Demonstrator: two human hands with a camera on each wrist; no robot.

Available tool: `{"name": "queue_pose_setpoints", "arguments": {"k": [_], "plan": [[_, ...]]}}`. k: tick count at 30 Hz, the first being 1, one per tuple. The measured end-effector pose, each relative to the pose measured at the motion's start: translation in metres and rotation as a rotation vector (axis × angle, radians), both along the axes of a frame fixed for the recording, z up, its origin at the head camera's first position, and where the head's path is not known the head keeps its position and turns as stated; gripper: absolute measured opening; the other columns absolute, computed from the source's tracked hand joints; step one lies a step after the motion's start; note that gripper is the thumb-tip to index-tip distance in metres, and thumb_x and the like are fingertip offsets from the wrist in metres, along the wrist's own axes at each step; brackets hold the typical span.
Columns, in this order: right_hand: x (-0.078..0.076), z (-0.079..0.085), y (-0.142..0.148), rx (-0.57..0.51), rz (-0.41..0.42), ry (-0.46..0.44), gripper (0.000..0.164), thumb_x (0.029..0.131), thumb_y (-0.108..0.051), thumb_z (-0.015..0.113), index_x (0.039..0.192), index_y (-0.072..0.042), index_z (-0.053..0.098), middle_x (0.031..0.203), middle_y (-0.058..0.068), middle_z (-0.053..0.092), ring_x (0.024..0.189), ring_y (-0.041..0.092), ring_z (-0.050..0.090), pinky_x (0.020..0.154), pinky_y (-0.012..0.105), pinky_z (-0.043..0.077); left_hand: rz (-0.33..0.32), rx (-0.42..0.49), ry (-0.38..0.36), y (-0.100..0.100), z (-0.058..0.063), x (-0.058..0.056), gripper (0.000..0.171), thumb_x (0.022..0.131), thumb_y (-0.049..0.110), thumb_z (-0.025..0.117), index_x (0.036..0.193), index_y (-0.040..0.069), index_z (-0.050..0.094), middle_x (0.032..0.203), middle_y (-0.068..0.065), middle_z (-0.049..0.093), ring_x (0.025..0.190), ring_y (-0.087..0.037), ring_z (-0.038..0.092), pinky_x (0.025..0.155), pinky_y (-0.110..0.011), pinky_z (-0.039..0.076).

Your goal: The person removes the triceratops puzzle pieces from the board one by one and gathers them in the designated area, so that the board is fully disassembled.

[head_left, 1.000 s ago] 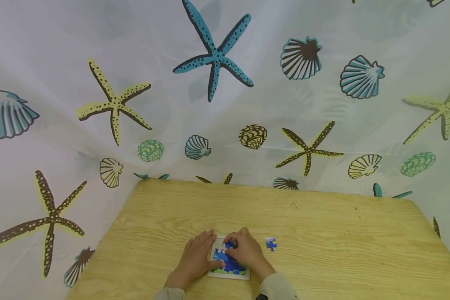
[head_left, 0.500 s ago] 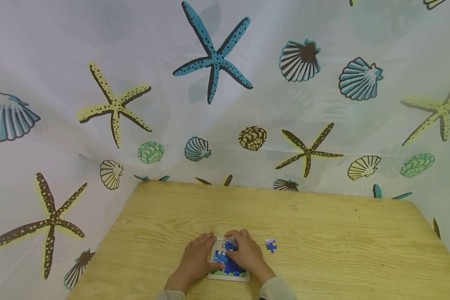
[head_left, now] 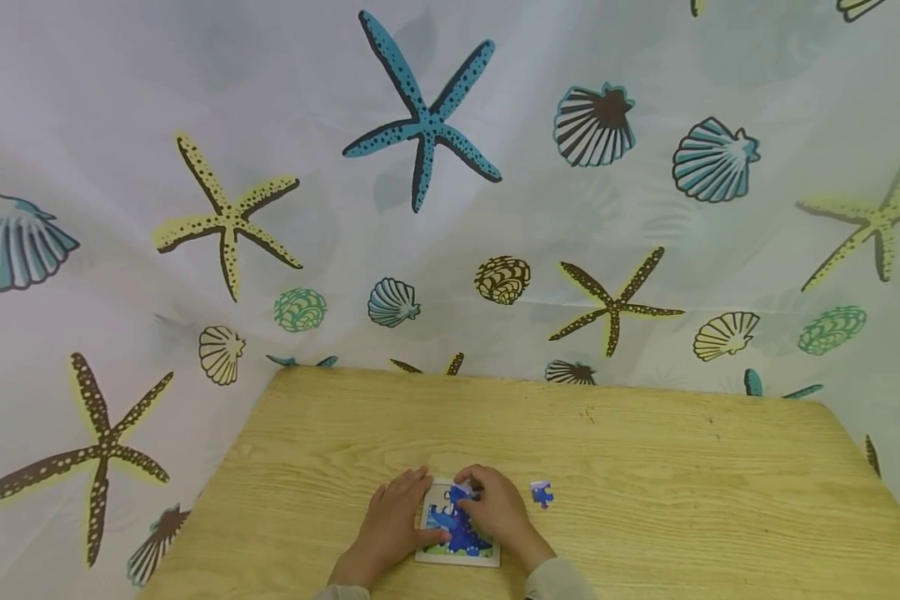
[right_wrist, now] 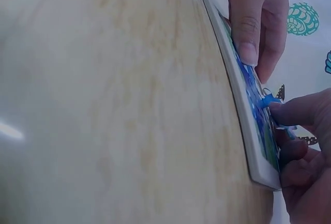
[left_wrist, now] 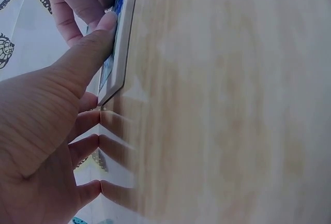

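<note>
A small jigsaw puzzle in a pale frame [head_left: 457, 561] lies on the table, showing a blue dinosaur picture. My left hand [head_left: 390, 521] rests along its left side. The left thumb [left_wrist: 106, 25] presses on the picture, while the other fingers stretch out with their tips on the table. Over the upper right of the puzzle, my right hand [head_left: 501, 510] pinches a blue puzzle piece [right_wrist: 268, 100] between thumb and fingers, tilted at the picture's surface. Part of this piece is hidden by the fingers. A gap shows at the puzzle's upper left.
One loose blue and purple puzzle piece [head_left: 542, 494] lies on the table right of my right hand. The wood-grain table [head_left: 682, 500] reaches back to a white cloth [head_left: 330, 217] printed with starfish and shells, which hangs behind and at both sides.
My right hand has shifted slightly toward me and right, with the piece now close against the top of the dinosaur picture. The left hand has stayed in place.
</note>
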State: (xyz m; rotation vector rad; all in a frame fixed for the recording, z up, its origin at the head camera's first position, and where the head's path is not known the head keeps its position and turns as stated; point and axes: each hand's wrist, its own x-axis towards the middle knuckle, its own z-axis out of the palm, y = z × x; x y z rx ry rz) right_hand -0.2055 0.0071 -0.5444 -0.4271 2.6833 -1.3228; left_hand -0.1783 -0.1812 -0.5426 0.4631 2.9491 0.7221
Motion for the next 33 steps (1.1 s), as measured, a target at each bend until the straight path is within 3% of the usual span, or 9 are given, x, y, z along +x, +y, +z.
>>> {"name": "queue_pose_setpoints", "arguments": {"k": [5,11,17,33], "plan": [[-0.001,-0.002,0.005,-0.120,-0.012,-0.043,0.024,0.084,-0.008,0.069,0.107,-0.012,0.066,0.100,0.007,0.064,0.085,0.020,0.059,0.074,0.037,0.051,0.000,0.005,0.003,0.001,0.001,0.001,0.084,0.071,0.050,0.076,0.135,0.002,0.048,0.146,-0.015,0.040,0.134,-0.038,0.034,0.102,-0.067,0.024],[-0.002,0.000,0.019,-0.271,-0.057,-0.080,0.023,0.086,-0.006,0.067,0.109,-0.008,0.062,0.088,0.002,0.059,0.073,0.013,0.050,0.061,0.021,0.044,0.008,-0.001,0.003,0.003,0.002,0.001,0.084,0.071,0.050,0.076,0.135,0.002,0.049,0.145,-0.015,0.041,0.134,-0.038,0.034,0.102,-0.066,0.024],[-0.002,0.006,0.037,-0.372,-0.103,-0.077,0.026,0.087,-0.003,0.065,0.111,-0.002,0.055,0.081,0.006,0.059,0.065,0.011,0.048,0.054,0.019,0.041,0.019,-0.012,0.013,0.002,0.000,0.001,0.085,0.070,0.051,0.077,0.135,0.002,0.049,0.144,-0.015,0.042,0.133,-0.037,0.036,0.103,-0.065,0.025],[-0.002,0.006,0.110,-0.307,-0.317,-0.109,0.025,0.085,-0.003,0.067,0.108,0.001,0.060,0.083,0.004,0.059,0.068,0.012,0.048,0.054,0.020,0.041,0.020,-0.002,-0.021,0.001,-0.003,0.000,0.088,0.070,0.054,0.075,0.138,0.004,0.047,0.147,-0.013,0.040,0.135,-0.036,0.032,0.106,-0.064,0.022]]}}
